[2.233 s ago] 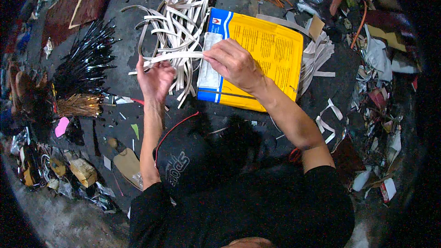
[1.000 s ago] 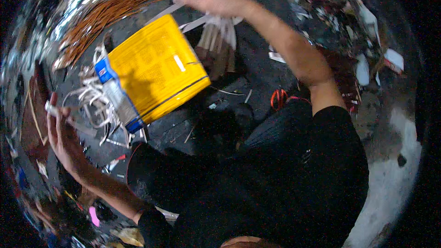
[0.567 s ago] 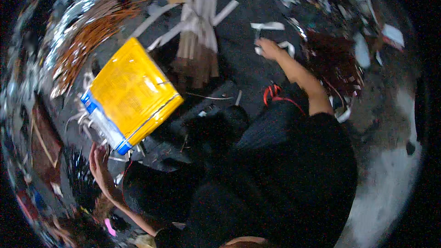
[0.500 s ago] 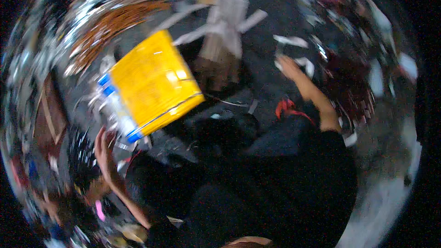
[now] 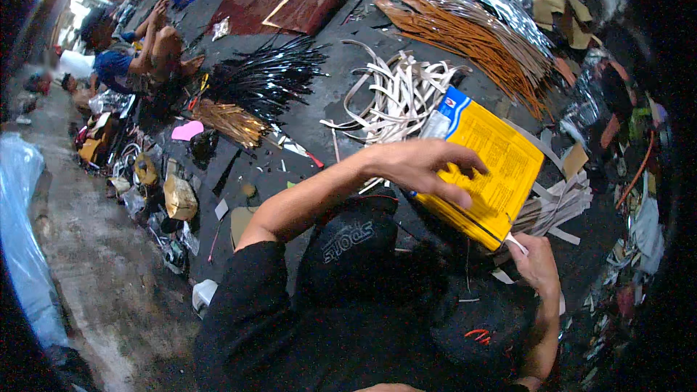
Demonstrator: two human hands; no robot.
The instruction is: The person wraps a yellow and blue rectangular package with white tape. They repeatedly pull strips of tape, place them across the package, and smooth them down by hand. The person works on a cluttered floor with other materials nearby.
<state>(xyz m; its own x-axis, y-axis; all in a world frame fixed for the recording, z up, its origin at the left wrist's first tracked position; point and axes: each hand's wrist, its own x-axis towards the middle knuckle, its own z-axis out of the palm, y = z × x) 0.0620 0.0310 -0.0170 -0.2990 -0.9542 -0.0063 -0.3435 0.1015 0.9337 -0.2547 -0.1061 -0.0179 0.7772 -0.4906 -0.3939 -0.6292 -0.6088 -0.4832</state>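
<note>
A yellow box-like container with a blue and white end stands tilted in front of my knees; whether it is a tin or a packet I cannot tell. My left hand hovers over its near side with the fingers apart and bent, holding nothing. By the container's lower right corner, my right hand is closed on a thin white strip, pinched between thumb and fingers. Loose white strips lie in a tangled heap just beyond the container. More pale strips lie bundled to its right.
Brown strips and black shiny strips are spread on the dark floor, with dark red sheets farther back. A person sits at the far left. Clutter and bags line the right side.
The view has swung left and steadied. My left hand has come from beside the container to over it; my right hand has come from the far right to its corner, now with a white strip.
</note>
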